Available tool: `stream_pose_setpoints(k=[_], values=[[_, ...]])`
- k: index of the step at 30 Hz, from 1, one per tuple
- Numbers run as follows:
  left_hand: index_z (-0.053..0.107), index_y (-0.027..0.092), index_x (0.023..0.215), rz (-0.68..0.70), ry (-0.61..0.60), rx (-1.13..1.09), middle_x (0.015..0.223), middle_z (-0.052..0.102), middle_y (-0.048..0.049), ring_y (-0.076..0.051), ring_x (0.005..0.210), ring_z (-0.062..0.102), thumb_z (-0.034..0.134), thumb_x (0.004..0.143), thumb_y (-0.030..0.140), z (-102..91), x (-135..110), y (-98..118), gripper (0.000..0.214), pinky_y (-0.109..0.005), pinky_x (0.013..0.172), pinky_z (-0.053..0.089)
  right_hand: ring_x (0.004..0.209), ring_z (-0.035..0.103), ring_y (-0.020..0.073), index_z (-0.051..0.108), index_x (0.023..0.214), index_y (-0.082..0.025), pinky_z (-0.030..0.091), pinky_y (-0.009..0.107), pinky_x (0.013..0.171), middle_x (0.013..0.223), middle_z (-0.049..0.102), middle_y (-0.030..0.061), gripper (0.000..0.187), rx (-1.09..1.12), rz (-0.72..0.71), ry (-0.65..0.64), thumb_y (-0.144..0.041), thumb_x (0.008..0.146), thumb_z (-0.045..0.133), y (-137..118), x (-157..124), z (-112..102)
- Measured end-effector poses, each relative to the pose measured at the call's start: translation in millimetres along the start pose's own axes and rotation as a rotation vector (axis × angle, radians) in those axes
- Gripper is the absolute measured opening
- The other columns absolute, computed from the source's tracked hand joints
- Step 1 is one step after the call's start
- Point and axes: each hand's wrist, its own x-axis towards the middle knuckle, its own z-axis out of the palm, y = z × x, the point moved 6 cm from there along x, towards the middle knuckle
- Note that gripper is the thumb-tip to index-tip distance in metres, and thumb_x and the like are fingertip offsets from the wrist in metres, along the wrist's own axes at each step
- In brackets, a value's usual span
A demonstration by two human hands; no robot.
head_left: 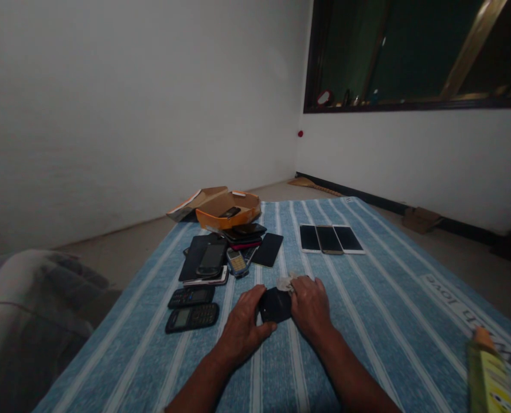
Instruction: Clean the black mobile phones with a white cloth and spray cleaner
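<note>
You are holding a dark phone [276,305] between both hands on the blue striped cloth [367,321]. Your left hand [243,324] is cupping its left edge, fingers curled, and your right hand [310,307] is clasping its right side (a crumpled white wad [286,282] is showing at those fingertips).

the left hand [242,328] and right hand [310,307] are gripping a dark phone [276,305] between them on the blue striped bed [388,298], a pale cloth [286,282] bunching at the right fingers, while a pile of phones [227,252] and three smartphones [329,238] are lying beyond.
</note>
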Motion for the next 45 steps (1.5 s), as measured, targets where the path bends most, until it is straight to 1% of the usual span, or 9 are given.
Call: stream_pose_setpoints(k=[7,13,18,23,27,31,36,42,45], values=[[0.05,0.017,0.132,0.007,0.014,0.015,0.132,0.06,-0.015,-0.033,0.121,0.056,0.071,0.069,0.025,1.5,-1,-1,0.067,-0.053,0.1,0.049,0.104,0.058,0.0226,0.067,0.099,-0.018,0.027,0.04,0.103,0.104,0.069,0.0086,0.026,0.005,0.013,0.005,-0.006,0.086,0.047,1,1,0],[0.051,0.017,0.13,0.015,0.018,0.008,0.13,0.061,-0.0143,-0.032,0.119,0.058,0.072,0.068,0.024,0.2,0,0,0.066,-0.051,0.1,0.05,0.1,0.059,0.0218,0.067,0.093,-0.019,0.03,0.038,0.101,0.097,0.069,0.0071,0.023,0.012,-0.064,-0.008,-0.007,0.085,0.049,-9,-2,0],[0.052,0.017,0.13,0.026,0.023,0.006,0.131,0.061,-0.0154,-0.034,0.121,0.057,0.074,0.067,0.029,0.4,0,-2,0.068,-0.052,0.101,0.049,0.102,0.059,0.0217,0.066,0.1,-0.019,0.023,0.043,0.106,0.103,0.07,0.0071,0.027,0.025,0.031,0.008,-0.006,0.086,0.047,1,1,-2],[0.053,0.016,0.129,-0.005,0.014,0.001,0.13,0.061,-0.0156,-0.034,0.12,0.057,0.072,0.067,0.026,-0.5,1,0,0.066,-0.052,0.1,0.049,0.102,0.058,0.0222,0.067,0.094,-0.019,0.027,0.04,0.103,0.101,0.069,0.0079,0.023,-0.008,-0.006,-0.02,-0.008,0.086,0.049,-4,0,0],[0.054,0.018,0.129,-0.028,0.007,0.001,0.131,0.061,-0.0141,-0.034,0.121,0.057,0.072,0.066,0.026,-2.3,1,2,0.066,-0.052,0.101,0.049,0.103,0.059,0.021,0.067,0.097,-0.02,0.025,0.041,0.105,0.104,0.07,0.0069,0.025,0.003,0.005,-0.008,-0.007,0.086,0.048,-3,1,-1],[0.053,0.021,0.13,-0.013,0.014,0.004,0.132,0.061,-0.0123,-0.033,0.121,0.057,0.071,0.068,0.025,-2.7,0,2,0.065,-0.053,0.101,0.048,0.102,0.059,0.0218,0.066,0.095,-0.019,0.028,0.041,0.103,0.102,0.069,0.0072,0.024,-0.014,0.009,-0.004,-0.007,0.086,0.049,-3,1,-2],[0.053,0.019,0.129,0.006,0.016,0.013,0.132,0.061,-0.0135,-0.033,0.12,0.058,0.071,0.068,0.025,-0.2,1,0,0.065,-0.053,0.101,0.049,0.099,0.059,0.0216,0.066,0.091,-0.02,0.029,0.039,0.101,0.098,0.069,0.006,0.023,-0.011,-0.058,-0.007,-0.007,0.085,0.048,-9,-1,0],[0.052,0.017,0.13,-0.004,0.008,0.016,0.133,0.06,-0.0154,-0.034,0.122,0.056,0.071,0.069,0.026,1.6,0,-2,0.065,-0.054,0.101,0.048,0.101,0.059,0.0215,0.066,0.096,-0.019,0.027,0.041,0.103,0.1,0.069,0.0074,0.025,-0.02,0.013,0.016,-0.007,0.085,0.048,3,2,-2],[0.053,0.018,0.13,0.013,0.01,0.008,0.133,0.06,-0.0154,-0.034,0.122,0.056,0.072,0.07,0.03,1.2,0,-2,0.064,-0.054,0.101,0.048,0.1,0.058,0.0213,0.066,0.093,-0.019,0.029,0.038,0.101,0.099,0.069,0.0073,0.023,-0.016,-0.037,0.003,-0.007,0.085,0.048,-4,0,-2]])
